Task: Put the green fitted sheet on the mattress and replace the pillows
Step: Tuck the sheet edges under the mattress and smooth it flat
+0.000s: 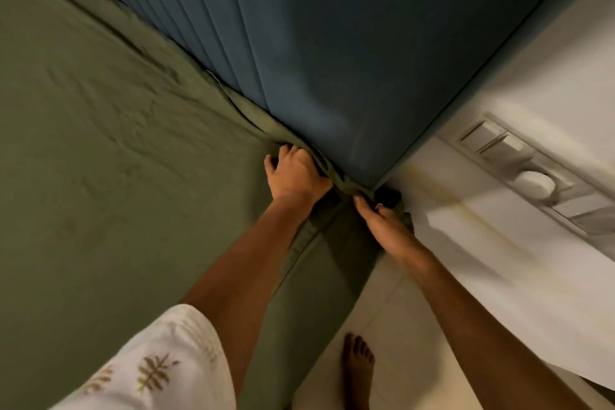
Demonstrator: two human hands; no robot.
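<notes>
At the corner of the bed nearest the white wall (pixel 482 176), the green fitted sheet (pixel 116 160) lies spread over the mattress top, creased in places, its edge bunched where the mattress meets the blue padded headboard (pixel 316 43). Left hand (pixel 294 173) sits on that bunched edge with fingers curled down into the fabric, pressing it toward the gap at the headboard. Right hand (pixel 382 220) lies along the sheet at the very corner, fingers fairly straight and pointed into the corner; a ring shows on one finger; whether it pinches fabric cannot be told. Sheet fabric hangs down the mattress side between the two forearms. A switch and socket panel (pixel 532 170) is mounted on the wall, blurred. One bare foot (pixel 357 366) stands on the pale floor (pixel 382 326). A white leaf-printed sleeve (pixel 159 366) covers the left upper arm. No writing is legible.
</notes>
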